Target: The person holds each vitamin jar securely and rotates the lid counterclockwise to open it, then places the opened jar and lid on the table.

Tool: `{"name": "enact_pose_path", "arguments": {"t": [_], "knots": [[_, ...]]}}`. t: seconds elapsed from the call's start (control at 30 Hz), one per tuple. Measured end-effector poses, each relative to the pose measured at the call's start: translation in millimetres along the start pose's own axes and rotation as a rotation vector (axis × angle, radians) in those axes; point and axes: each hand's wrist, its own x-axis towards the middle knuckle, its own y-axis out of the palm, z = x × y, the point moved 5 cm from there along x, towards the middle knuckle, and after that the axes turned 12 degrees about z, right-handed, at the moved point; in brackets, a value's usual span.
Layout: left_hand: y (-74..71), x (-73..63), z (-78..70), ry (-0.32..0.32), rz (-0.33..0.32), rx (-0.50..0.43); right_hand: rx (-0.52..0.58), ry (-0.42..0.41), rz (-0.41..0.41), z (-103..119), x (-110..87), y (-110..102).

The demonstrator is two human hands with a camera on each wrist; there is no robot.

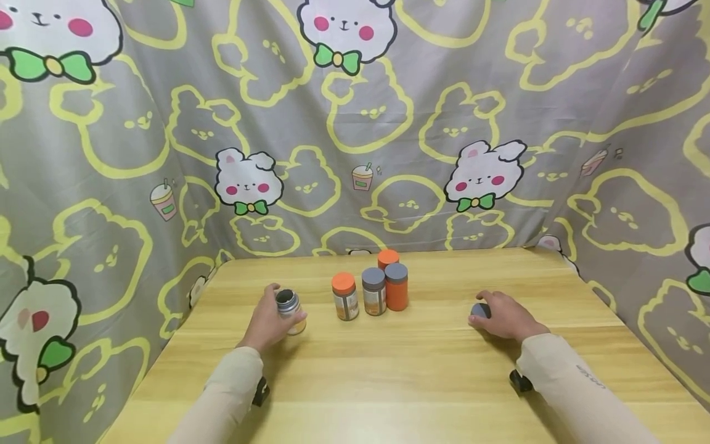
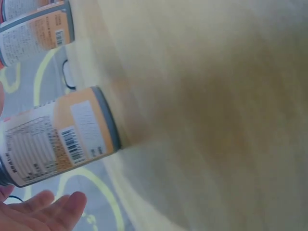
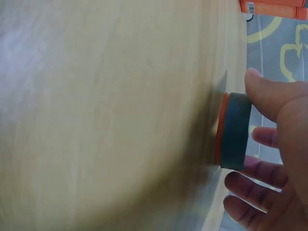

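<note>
In the head view, an uncapped jar [image 1: 291, 313] with a dark mouth stands on the left of the table. My left hand [image 1: 269, 319] is around it, thumb in front and fingers on the far side. In the left wrist view, the jar [image 2: 62, 139] shows its barcode label; a gap separates it from the loosely spread fingers [image 2: 72, 207]. On the right, a grey lid [image 3: 235, 131] with an orange lower rim lies between the thumb and fingers of my right hand [image 1: 507, 316]. These fingers are spread loosely beside the lid; firm contact is unclear.
Several capped jars stand in a cluster mid-table: an orange-lidded jar [image 1: 345, 299], a grey-lidded one [image 1: 374, 293], an orange-bodied one with grey lid [image 1: 396, 290], and an orange lid [image 1: 388, 257] behind. Patterned cloth [image 1: 360, 123] surrounds the wooden table [image 1: 377, 370] at the back and sides.
</note>
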Motion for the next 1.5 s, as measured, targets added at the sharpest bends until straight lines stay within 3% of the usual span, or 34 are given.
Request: {"name": "enact_pose_path", "arguments": {"t": [0.2,0.5,0.77,1.0,1.27,1.5], "knots": [[-5.7,1.1,-13.0,0.037,-0.018,0.029,-0.024,-0.021,-0.042,7,2.2,-7],[-12.4,-2.9,-52.7,0.197,-0.131,0.099,-0.001,-0.136,-0.080,34,5.7,-13],[-7.4,-1.9,-86.1,0.236,-0.128,0.059,0.044,-0.167,-0.085,52,12.4,-11],[9.5,4.6,-94.9,0.205,-0.057,-0.007,0.078,-0.184,-0.085,63,17.9,-8],[37.4,16.6,-87.2,0.114,0.026,-0.100,0.125,-0.196,-0.058,75,22.8,0],[54.7,22.4,-75.0,0.006,0.087,-0.091,0.152,-0.223,-0.043,89,26.4,6]]}}
